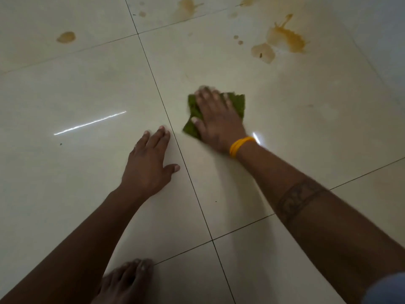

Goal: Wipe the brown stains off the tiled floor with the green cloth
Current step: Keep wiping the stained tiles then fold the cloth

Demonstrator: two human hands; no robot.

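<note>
My right hand (pixel 215 119) presses flat on the green cloth (pixel 237 104), which lies spread on the pale tiled floor (pixel 87 91) near the middle of the view; a yellow band circles that wrist. To its left, my left hand (pixel 149 165) rests palm down on the bare tile, fingers apart, holding nothing. Brown stains sit farther away: a large splash (pixel 287 38) with a smaller patch (pixel 263 52) at upper right, a blot (pixel 187 7) at the top, and a small oval spot (pixel 66 37) at upper left. The tile under the cloth shows no clear stain.
Dark grout lines (pixel 153 77) cross the glossy floor. A bare foot (pixel 127 281) stands at the bottom edge between my forearms. Light glare streaks the tile at left (pixel 89 123).
</note>
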